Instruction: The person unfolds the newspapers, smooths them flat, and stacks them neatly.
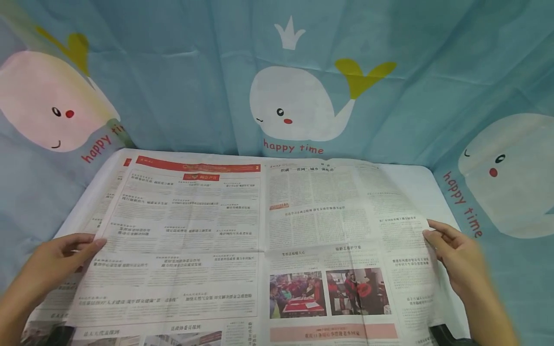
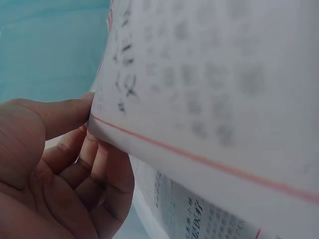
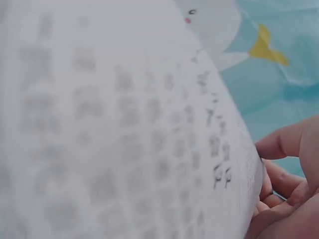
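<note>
A wide newspaper lies spread open, its print upside down in the head view, with a centre fold and two photos on the right page. At its left edge my left hand pinches the sheet between thumb and fingers; the left wrist view shows that thumb on the paper's edge with the fingers curled behind. On the opposite side my right hand pinches the right edge. The right wrist view has the right hand at the bent margin of the newspaper, whose near print is blurred.
Under the spread sheet is a white table, with another newspaper layer showing at the left. A blue cloth printed with white whales and "happy time" hangs behind and beside the table.
</note>
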`<state>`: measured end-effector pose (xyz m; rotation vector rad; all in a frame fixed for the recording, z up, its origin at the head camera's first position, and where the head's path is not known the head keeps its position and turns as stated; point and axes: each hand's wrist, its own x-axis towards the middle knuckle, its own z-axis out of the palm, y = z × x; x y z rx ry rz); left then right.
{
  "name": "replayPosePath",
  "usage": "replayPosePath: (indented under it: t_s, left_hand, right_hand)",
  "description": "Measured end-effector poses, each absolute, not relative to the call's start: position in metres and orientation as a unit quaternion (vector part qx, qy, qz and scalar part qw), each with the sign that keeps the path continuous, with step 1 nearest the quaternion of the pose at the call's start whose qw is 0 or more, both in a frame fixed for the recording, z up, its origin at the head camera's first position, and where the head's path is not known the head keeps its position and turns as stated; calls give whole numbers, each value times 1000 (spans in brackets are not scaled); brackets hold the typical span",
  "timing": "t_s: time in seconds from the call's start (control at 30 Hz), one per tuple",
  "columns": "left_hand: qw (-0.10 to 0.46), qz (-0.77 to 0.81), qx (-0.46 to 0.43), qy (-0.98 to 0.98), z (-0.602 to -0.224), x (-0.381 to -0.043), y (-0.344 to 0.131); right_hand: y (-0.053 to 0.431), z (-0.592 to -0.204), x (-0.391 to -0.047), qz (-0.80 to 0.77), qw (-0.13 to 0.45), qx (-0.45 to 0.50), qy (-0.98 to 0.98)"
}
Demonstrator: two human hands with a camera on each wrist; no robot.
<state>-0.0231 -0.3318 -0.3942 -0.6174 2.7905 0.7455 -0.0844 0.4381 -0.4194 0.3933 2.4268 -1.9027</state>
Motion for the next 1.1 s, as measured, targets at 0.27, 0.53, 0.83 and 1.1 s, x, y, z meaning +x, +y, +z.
replayPosePath:
  t_s: [0.27,0.53,0.83,1.1]
  left_hand:
    - [88,233,-197,948,-404,-23,-333]
    - [110,230,-192,948,-413,-26,-339]
    - [149,223,-176,947,-421,-35,-344]
    - [168,221,-202,939,-425,-39,-340]
  right_hand:
    - [442,-424,-87,-448,41,133,883]
    - [440,-419,-89,-418,52,121,899]
    - [439,-414,-89,-394,58,126,909]
    - [441,-410,-91,-375,78,133,914]
